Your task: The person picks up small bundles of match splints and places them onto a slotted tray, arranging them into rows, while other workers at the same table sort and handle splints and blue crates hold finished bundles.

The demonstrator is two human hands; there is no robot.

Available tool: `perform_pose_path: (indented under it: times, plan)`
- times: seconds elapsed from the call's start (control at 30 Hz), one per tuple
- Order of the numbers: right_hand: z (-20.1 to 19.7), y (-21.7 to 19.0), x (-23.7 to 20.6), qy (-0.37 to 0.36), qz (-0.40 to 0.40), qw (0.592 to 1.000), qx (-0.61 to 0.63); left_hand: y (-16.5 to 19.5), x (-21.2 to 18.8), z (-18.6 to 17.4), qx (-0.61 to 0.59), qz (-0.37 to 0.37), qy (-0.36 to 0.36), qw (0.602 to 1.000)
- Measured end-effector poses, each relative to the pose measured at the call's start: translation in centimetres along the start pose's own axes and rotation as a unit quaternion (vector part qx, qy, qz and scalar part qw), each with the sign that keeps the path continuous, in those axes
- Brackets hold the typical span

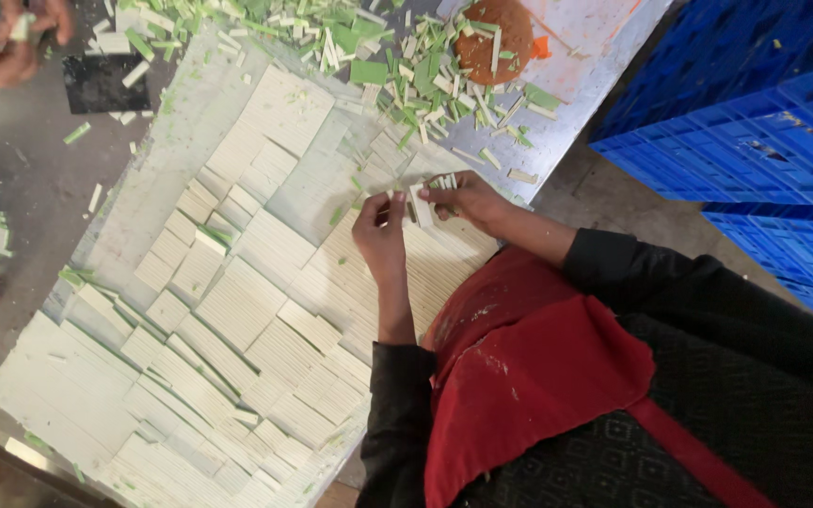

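Two hands meet over the tabletop, each pinching part of the same small bundle of pale strips. Which hand is the wearer's left and which the right is hard to judge from this tilted view; by the arms, I take the hand nearer the red apron as the left hand and the one reaching from the black sleeve as the right hand. The left hand is closed, thumb and fingertips gripping the strips' lower end. The right hand is curled shut around the upper ends, where a few tips stick out past its fingers.

Directly under both hands lie flat stacked sheets of cream strips, spread like tiles (edges overlapping) away from the left hand's wrist. Beyond the right hand's fingertips sits a loose heap of green and white offcuts, partly over a round brown patch. Behind the right forearm stand blue plastic crates. Far beyond the left hand, other people's hands work at the tabletop's far edge.
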State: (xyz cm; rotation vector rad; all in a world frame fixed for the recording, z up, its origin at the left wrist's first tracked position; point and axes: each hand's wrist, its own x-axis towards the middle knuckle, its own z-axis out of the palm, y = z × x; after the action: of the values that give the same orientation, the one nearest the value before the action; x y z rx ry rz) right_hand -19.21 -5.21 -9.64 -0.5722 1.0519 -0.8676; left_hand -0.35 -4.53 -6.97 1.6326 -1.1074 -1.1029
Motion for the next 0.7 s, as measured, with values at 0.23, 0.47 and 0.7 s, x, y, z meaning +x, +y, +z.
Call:
perform_pose_path:
  times: [0.23, 0.47, 0.7]
  plan:
    - [-0.9, 2.0, 1.6, -0.024, -0.106, 0.993, -0.041, -0.3, 0.4, -0.4, 0.140, 0.115, -0.057, 0.982]
    - [0.4, 1.2, 0.3, 0.012, -0.052, 0.999, -0.011, -8.0, 4.3, 0.6, 0.034, -0.070, -0.139, 0.987]
    - [-0.1, 1.9, 1.6, -0.007, -0.034, 0.999, 0.010, -7.2, 3.3, 0.8, -0.003, -0.120, -0.124, 0.985]
